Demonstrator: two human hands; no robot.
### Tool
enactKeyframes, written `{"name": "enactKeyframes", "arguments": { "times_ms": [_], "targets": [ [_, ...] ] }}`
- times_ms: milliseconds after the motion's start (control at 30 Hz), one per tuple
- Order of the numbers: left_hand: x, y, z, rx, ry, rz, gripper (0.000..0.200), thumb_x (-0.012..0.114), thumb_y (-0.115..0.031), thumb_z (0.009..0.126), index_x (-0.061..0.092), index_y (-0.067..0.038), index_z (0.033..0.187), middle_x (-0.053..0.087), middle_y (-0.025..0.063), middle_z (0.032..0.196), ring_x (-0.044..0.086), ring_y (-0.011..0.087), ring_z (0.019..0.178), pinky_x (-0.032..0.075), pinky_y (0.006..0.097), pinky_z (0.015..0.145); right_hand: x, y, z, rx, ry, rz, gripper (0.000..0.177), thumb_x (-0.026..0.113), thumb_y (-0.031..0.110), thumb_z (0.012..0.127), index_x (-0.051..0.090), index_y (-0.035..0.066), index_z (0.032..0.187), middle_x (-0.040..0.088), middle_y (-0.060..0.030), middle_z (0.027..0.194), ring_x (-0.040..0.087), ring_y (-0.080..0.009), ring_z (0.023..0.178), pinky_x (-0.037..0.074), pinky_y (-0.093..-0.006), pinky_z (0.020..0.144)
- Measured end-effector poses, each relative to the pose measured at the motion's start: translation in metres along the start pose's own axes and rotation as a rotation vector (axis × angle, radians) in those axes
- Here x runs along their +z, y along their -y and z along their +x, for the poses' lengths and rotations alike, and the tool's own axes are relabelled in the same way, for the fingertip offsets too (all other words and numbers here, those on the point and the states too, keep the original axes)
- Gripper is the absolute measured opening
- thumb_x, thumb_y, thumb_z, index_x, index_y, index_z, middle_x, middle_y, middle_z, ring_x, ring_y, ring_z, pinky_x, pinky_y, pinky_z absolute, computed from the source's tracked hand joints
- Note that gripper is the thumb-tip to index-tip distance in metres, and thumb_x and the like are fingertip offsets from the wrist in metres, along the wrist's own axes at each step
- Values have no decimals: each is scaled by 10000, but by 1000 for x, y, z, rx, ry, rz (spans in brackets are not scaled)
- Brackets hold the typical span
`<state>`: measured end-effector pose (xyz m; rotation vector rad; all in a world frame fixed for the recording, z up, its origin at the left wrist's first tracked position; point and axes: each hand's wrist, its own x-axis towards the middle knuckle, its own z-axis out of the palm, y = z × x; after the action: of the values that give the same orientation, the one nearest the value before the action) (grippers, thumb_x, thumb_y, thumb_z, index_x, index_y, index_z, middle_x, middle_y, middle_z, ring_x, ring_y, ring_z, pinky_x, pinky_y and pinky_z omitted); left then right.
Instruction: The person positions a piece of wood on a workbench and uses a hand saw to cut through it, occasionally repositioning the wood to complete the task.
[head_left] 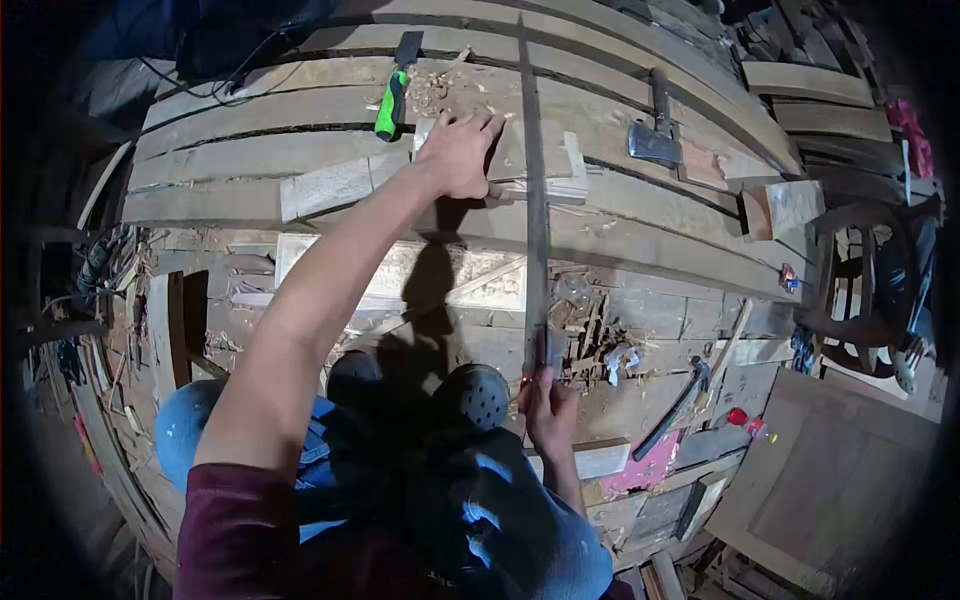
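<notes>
My left hand (462, 155) presses down on a short wooden board (512, 150) on the slatted bench, its fingers spread over the top. Below, near my knee, my right hand (550, 415) is closed around the lower end of a handsaw (535, 200). The saw's long dark blade points away from me and crosses the board just right of my left hand. My fingers hide most of the saw's handle. A light wooden strip (335, 187) lies to the left under my forearm. Beyond my left hand is a chisel with a green handle (390, 108), beside wood shavings (430, 90).
A hatchet (655, 145) lies on the bench to the right, near a wood block (793, 207). On the floor are a pale panel (480, 287), scraps (590, 330), a hammer with a dark handle (670, 420), and a framed wooden panel (830, 480).
</notes>
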<state>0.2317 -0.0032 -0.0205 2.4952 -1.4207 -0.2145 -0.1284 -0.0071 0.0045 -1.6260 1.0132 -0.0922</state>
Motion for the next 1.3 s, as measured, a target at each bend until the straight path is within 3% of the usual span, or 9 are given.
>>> {"name": "enactKeyframes", "arguments": {
  "times_ms": [400,433,500,600,633,767,867,1000,1300],
  "targets": [
    [-2,0,-1,-16,8,-10,1015,795,-490,585,373,13,1358,512,164,1256,481,275,1208,330,450,1016,0,16,11,19,3,104,524,417,376,1005,515,40,615,445,16,501,381,-54,456,311,-240,437],
    [5,1,-2,6,-94,-16,980,792,-502,588,409,12,1330,528,158,1221,489,268,1201,329,448,1018,-3,14,8,4,5,122,516,420,368,1005,510,43,615,441,18,499,380,-53,455,308,-239,436],
    [6,3,-1,15,-55,-8,965,793,-503,586,423,14,1311,533,156,1219,488,265,1203,329,449,1019,-5,28,14,105,21,135,521,411,367,1008,502,39,613,432,19,495,380,-54,453,298,-238,430],
    [-3,1,-2,15,-22,-20,954,798,-501,573,436,22,1284,526,158,1255,481,262,1217,324,443,1023,9,53,57,16,68,79,541,435,390,997,540,10,626,501,-2,539,441,-69,502,342,-249,461],
    [-5,0,-3,8,-20,-23,957,798,-503,572,436,23,1285,521,158,1264,479,261,1219,323,442,1024,15,64,55,-24,47,52,565,395,390,1008,486,29,583,450,4,500,385,-59,447,291,-239,426],
    [2,3,2,17,-53,-33,976,799,-525,575,426,9,1301,509,158,1283,473,269,1224,314,443,1030,10,31,34,10,0,181,587,407,415,1002,482,32,564,447,9,495,388,-81,437,296,-257,425],
    [-3,1,0,-1,21,-66,989,804,-529,569,421,5,1308,506,168,1284,471,280,1225,312,447,1034,17,66,54,-4,-32,-34,610,399,434,999,462,41,537,437,8,485,383,-80,435,297,-259,426],
    [-3,1,-2,11,-2,-70,994,803,-519,570,411,10,1315,511,179,1272,473,290,1218,312,448,1036,14,78,75,46,65,166,587,400,446,995,465,63,556,438,4,499,385,-68,448,298,-254,432],
    [-5,-3,2,-21,53,-28,1037,791,-521,589,363,38,1351,514,192,1265,481,297,1203,327,438,1033,-1,74,54,120,23,96,574,429,412,994,516,28,575,457,-1,494,402,-68,449,295,-251,420]
  ]
}}
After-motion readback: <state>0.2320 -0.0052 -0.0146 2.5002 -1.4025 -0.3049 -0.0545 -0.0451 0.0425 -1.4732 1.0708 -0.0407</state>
